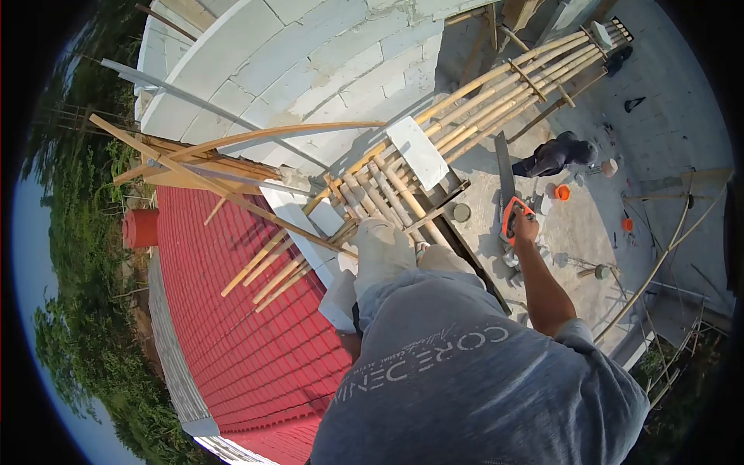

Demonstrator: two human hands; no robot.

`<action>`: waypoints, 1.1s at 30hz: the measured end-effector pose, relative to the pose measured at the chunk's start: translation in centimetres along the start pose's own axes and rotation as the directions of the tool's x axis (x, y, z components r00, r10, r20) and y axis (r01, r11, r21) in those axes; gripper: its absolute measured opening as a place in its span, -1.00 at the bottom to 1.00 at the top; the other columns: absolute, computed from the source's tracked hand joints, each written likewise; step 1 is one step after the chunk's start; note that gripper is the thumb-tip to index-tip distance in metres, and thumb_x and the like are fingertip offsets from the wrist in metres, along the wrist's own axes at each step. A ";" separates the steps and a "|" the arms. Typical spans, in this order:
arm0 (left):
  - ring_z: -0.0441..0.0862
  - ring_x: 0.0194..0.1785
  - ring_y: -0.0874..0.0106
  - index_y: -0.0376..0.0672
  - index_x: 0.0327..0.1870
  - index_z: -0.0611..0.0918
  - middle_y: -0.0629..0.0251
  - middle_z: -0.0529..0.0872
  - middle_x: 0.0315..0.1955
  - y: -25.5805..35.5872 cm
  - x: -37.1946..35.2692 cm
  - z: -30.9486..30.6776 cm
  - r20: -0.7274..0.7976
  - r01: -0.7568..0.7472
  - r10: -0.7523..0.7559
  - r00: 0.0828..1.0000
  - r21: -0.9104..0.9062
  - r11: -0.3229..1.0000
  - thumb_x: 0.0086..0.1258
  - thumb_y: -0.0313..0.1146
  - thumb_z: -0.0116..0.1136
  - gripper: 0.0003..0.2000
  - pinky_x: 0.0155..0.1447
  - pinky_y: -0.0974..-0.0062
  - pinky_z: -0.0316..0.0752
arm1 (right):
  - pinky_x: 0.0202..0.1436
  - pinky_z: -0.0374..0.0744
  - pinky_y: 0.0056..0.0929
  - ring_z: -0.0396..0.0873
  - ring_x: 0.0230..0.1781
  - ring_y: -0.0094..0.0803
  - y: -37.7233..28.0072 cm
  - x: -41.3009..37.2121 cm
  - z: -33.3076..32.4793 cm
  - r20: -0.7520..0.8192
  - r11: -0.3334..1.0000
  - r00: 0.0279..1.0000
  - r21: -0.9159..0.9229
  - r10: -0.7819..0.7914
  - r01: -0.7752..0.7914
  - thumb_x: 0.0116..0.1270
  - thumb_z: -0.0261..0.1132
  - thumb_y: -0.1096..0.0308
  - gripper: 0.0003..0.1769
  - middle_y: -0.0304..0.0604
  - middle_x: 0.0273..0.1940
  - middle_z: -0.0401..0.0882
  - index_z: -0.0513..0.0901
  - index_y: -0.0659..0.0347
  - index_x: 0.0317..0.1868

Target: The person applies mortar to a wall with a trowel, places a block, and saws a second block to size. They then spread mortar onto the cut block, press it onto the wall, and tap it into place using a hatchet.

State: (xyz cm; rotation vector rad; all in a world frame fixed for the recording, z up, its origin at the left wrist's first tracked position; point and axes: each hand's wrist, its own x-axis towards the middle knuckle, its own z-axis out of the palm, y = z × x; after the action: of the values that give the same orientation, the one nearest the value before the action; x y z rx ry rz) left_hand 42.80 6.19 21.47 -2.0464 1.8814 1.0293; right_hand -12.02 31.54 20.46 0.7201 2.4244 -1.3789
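My right hand (525, 228) is closed round the orange handle of a hand saw (508, 182), whose long grey blade points away from me. Low at my left side, a white block piece (338, 301) covers most of my left hand; the forearm (350, 342) shows just behind it. The block appears to be held there, though the fingers are hidden. My feet are on bamboo poles (380, 194) laid as a platform. Ahead of them a larger white block (417, 153) lies across the poles, and a smaller white block (325, 218) sits left of my leg.
A curved block wall (310, 62) rises ahead. Wooden planks (225, 198) cross at left above a red tiled roof (232, 310). Far below on the right, a person (558, 155) in dark clothes is on the concrete floor (573, 221), near an orange bucket (562, 192). The platform edge drops off there.
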 end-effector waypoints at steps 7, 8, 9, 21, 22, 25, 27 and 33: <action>0.71 -0.05 -0.07 -0.30 0.10 0.43 -0.09 0.72 -0.13 8.7 12.1 -4.7 0.081 -0.232 0.228 0.970 0.041 0.972 0.04 -0.02 0.51 -0.28 -0.04 0.07 0.58 | -0.68 0.30 -0.45 0.31 -0.75 -0.54 -6.1 -5.4 3.2 0.171 0.814 0.967 0.523 0.191 -0.253 0.27 0.42 0.29 -0.72 -0.36 -0.68 0.32 0.49 0.08 -0.51; 0.71 -0.05 -0.07 -0.30 0.09 0.43 -0.09 0.72 -0.13 10.1 14.1 -5.5 0.098 -0.271 0.266 0.959 0.045 0.961 0.04 -0.03 0.51 -0.29 -0.04 0.07 0.58 | -0.68 0.30 -0.45 0.31 -0.75 -0.54 -6.6 -5.6 3.7 0.146 0.805 0.966 0.533 0.215 -0.260 0.27 0.42 0.29 -0.72 -0.36 -0.68 0.32 0.49 0.08 -0.51; 0.71 -0.05 -0.07 -0.30 0.09 0.43 -0.09 0.72 -0.13 11.5 15.9 -6.4 0.118 -0.311 0.303 0.946 0.051 0.949 0.05 -0.03 0.51 -0.29 -0.04 0.07 0.58 | -0.68 0.31 -0.45 0.31 -0.75 -0.54 -6.1 -5.6 4.7 0.097 0.799 0.963 0.540 0.253 -0.264 0.26 0.42 0.29 -0.72 -0.36 -0.68 0.32 0.49 0.08 -0.51; 0.65 0.00 -0.10 -0.32 0.06 0.45 -0.14 0.66 -0.05 36.1 31.4 -16.3 0.270 -0.665 0.610 0.745 0.378 0.644 -0.05 -0.14 0.55 -0.30 0.05 0.08 0.55 | -0.68 0.38 -0.41 0.33 -0.76 -0.51 -0.3 -16.2 10.2 -0.182 0.636 0.759 0.683 0.625 -0.360 0.29 0.43 0.28 -0.67 -0.33 -0.67 0.31 0.46 0.11 -0.52; 0.65 0.00 -0.10 -0.32 0.06 0.45 -0.14 0.66 -0.05 38.6 32.5 -16.3 0.292 -0.689 0.626 0.723 0.377 0.619 -0.05 -0.14 0.55 -0.30 0.05 0.08 0.55 | -0.68 0.38 -0.41 0.34 -0.75 -0.51 0.1 -16.5 10.3 -0.201 0.632 0.733 0.678 0.650 -0.375 0.29 0.44 0.28 -0.68 -0.33 -0.67 0.30 0.46 0.12 -0.50; 0.63 0.07 -0.10 -0.38 0.12 0.42 -0.18 0.63 0.02 44.2 35.1 -16.1 0.386 -0.694 0.580 0.717 0.309 0.651 -0.10 -0.13 0.57 -0.21 0.12 0.10 0.55 | -0.66 0.37 -0.40 0.36 -0.71 -0.51 2.0 -18.7 11.1 -0.197 0.517 0.620 0.761 0.760 -0.392 0.31 0.43 0.26 -0.66 -0.31 -0.66 0.33 0.45 0.11 -0.50; 0.64 0.08 -0.09 -0.40 0.19 0.39 -0.19 0.64 0.02 48.1 37.3 -14.7 0.280 -0.745 0.698 0.659 0.374 0.553 -0.12 -0.14 0.59 -0.14 0.17 0.10 0.55 | -0.65 0.38 -0.40 0.36 -0.71 -0.51 4.7 -20.5 12.0 -0.156 0.468 0.609 0.790 0.778 -0.396 0.31 0.42 0.23 -0.64 -0.30 -0.65 0.35 0.44 0.11 -0.52; 0.62 0.13 -0.09 -0.57 0.26 0.29 -0.24 0.63 0.04 61.5 37.5 -7.5 0.260 -0.726 0.696 0.669 0.430 0.537 -0.15 -0.13 0.61 0.00 0.22 0.13 0.53 | -0.65 0.37 -0.44 0.34 -0.71 -0.52 6.0 -23.1 14.5 -0.105 0.367 0.535 0.833 0.839 -0.413 0.36 0.37 0.19 -0.62 -0.33 -0.65 0.34 0.42 0.08 -0.54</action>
State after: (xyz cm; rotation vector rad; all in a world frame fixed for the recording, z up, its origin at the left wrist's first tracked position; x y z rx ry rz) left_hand -13.16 -39.71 24.46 -0.9086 2.6678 0.5663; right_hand 10.43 14.96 19.06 2.2659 1.2841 -1.8652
